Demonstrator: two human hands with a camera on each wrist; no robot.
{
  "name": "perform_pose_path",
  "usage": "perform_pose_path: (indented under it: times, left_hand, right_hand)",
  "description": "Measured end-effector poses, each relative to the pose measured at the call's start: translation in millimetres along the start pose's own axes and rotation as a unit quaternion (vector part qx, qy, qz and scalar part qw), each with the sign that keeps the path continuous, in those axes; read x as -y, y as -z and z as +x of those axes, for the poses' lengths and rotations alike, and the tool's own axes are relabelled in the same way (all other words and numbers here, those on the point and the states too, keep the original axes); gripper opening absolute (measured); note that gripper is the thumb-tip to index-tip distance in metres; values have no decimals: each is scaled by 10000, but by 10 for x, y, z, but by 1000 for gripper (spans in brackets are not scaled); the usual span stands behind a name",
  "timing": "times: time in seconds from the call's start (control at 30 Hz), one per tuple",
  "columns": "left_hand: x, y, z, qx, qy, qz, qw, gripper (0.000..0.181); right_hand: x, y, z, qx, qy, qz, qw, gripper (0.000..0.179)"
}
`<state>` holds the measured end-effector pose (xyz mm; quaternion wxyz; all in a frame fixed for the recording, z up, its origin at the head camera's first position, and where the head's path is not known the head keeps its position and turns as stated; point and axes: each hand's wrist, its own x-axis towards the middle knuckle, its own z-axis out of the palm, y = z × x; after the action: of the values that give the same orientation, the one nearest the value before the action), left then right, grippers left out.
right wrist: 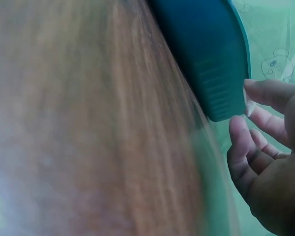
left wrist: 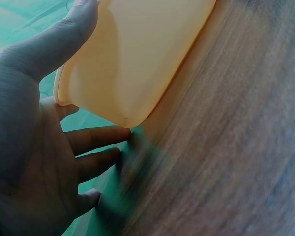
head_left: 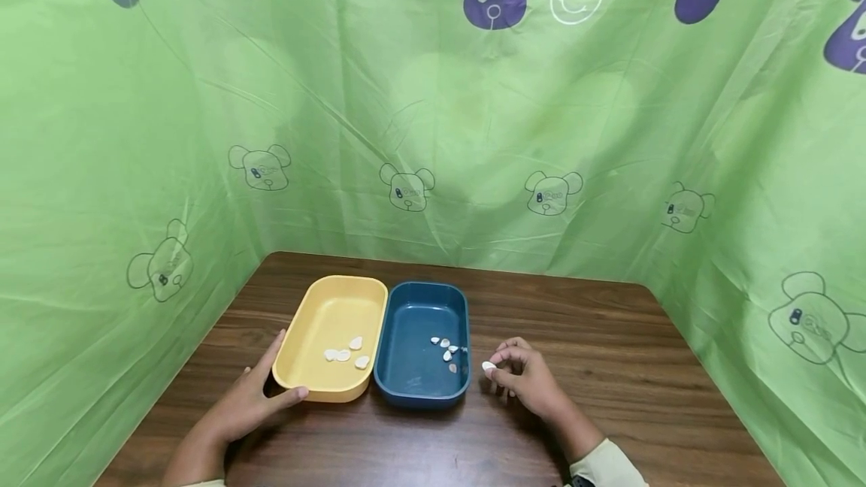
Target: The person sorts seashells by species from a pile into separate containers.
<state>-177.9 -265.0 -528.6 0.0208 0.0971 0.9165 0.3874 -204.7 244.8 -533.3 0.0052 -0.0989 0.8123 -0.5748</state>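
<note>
My left hand (head_left: 245, 402) spans the near left corner of a yellow tray (head_left: 289, 337). Its thumb lies against the near wall and the fairly straight fingers touch the left side; the left wrist view shows the same tray wall (left wrist: 142, 59) close up. Just right of a dark blue tray (head_left: 421, 400), my right hand (head_left: 531, 382) pinches a small white shell (head_left: 489, 366) between thumb and fingers. Several white shells (head_left: 355, 343) lie in the yellow tray. Smaller pale shells (head_left: 447, 355) are scattered toward the right side of the blue tray's floor.
Both trays stand side by side on a dark wooden table (head_left: 609, 352). A green curtain (head_left: 460, 111) with bear drawings encloses the table's back and sides. The table's back edge runs behind the trays.
</note>
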Motion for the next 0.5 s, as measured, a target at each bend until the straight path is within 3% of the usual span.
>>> perform_pose_path:
  times: [0.27,0.5]
  left_hand:
    - [10,-11,12,-72,-150,-134,9998,118]
    - [10,-9,10,-52,-111,-147,9998,119]
  right_hand:
    - [143,-67,53,-783,-123,-188,9967,8]
    - [295,-119,131,-1585,-69,-1060,9816,11]
